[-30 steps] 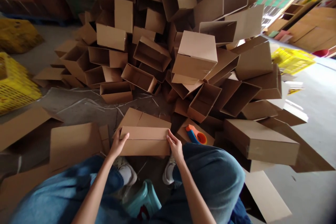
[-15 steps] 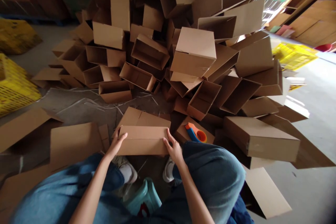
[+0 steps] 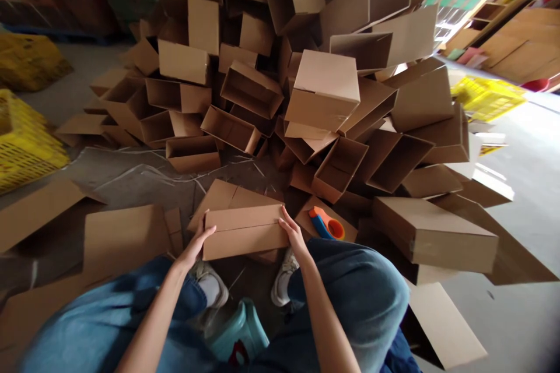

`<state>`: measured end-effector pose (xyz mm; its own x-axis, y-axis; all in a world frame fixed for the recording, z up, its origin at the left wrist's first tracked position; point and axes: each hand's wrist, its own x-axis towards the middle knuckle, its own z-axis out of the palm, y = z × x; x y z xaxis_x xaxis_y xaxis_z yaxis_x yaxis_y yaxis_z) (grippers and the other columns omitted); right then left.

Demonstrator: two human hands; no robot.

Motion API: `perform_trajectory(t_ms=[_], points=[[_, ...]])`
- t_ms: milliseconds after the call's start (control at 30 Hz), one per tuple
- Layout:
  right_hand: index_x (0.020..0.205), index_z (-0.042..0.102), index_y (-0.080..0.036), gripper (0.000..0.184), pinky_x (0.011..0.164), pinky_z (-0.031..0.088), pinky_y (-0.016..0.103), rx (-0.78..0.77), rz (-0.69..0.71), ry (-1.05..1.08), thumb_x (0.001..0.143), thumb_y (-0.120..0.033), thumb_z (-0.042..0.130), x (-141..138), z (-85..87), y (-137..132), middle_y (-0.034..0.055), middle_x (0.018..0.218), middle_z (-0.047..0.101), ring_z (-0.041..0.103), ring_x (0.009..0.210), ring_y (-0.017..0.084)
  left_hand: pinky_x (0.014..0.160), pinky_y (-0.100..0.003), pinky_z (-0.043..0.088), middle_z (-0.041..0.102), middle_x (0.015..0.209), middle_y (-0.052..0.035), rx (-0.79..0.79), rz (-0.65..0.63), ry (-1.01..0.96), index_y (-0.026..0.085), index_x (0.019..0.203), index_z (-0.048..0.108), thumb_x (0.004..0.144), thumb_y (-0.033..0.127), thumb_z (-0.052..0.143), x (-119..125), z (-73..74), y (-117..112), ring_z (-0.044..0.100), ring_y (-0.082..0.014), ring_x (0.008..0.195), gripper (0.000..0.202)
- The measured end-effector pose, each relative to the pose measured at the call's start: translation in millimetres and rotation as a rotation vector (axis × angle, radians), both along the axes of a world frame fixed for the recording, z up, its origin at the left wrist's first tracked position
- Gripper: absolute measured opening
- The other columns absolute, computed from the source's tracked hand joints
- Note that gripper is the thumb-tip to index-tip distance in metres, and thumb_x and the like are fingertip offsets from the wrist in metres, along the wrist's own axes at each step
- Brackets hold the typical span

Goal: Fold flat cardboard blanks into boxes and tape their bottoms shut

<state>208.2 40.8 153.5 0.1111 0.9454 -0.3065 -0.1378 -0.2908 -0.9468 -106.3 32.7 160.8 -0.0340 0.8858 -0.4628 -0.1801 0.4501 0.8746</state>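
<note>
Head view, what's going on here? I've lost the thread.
A person with bent knees is holding a small cardboard box by its two ends, the left hand at one and the right hand at the other. A lengthwise seam shows on the box; I can't tell whether it is taped. An orange-and-blue tape dispenser lies to the right, unheld. Ahead is a large heap of cardboard boxes, many of them open.

Warehouse-like workspace, heaped cardboard boxes (image 3: pixel 319 108), yellow crates (image 3: pixel 32 145)
</note>
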Motion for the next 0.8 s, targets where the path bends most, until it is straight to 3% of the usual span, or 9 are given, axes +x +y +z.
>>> perform_trajectory(t_ms=[100,300,433,533,800], points=[[0.135,0.064,-0.028,0.071,0.114,0.040,0.050,-0.018,-0.007,-0.019,0.071,-0.057,0.074,2,-0.2,4,0.0025,0.136,0.067,0.057,0.133,0.031,0.107,-0.043,0.048,0.043,0.160,-0.0120,0.027,-0.020,0.003,0.032,0.160,0.023,0.077,0.050,0.071,-1,-7.3,-2,0.050,-0.0322,0.140,0.098],[0.144,0.055,-0.021,0.088,0.104,0.050,0.048,-0.018,0.020,-0.070,0.070,-0.064,0.074,2,-10.7,2,0.0042,0.119,0.076,0.067,0.115,0.031,0.115,-0.040,0.039,0.041,0.161,-0.0102,0.115,-0.086,0.169,0.031,0.155,0.035,0.075,0.051,0.077,-9,-16.1,-4,0.037,-0.0289,0.149,0.093],[0.145,0.054,-0.022,0.088,0.107,0.048,0.046,0.075,-0.024,-0.134,0.070,-0.065,0.074,-2,-17.7,-1,0.0067,0.132,0.070,0.060,0.126,0.031,0.111,-0.042,0.044,0.047,0.156,-0.0132,0.152,-0.097,0.186,0.029,0.149,0.042,0.068,0.049,0.082,-11,-14.3,-3,0.044,-0.0319,0.144,0.093],[0.149,0.050,-0.024,0.095,0.105,0.050,0.046,0.063,-0.065,-0.098,0.068,-0.068,0.073,-6,-21.5,-2,0.0090,0.140,0.064,0.061,0.126,0.031,0.110,-0.043,0.046,0.052,0.151,-0.0158,0.175,-0.118,0.202,0.026,0.145,0.042,0.067,0.049,0.083,-10,-9.9,-1,0.050,-0.0320,0.139,0.091],[0.132,0.067,-0.017,0.089,0.095,0.055,0.047,-0.031,-0.029,-0.074,0.062,-0.071,0.074,-5,-25.9,1,0.0120,0.118,0.076,0.070,0.109,0.034,0.102,-0.048,0.053,0.067,0.131,-0.0157,0.129,-0.059,0.239,0.024,0.125,0.051,0.060,0.040,0.088,-7,-5.3,8,0.066,-0.0317,0.121,0.077]])
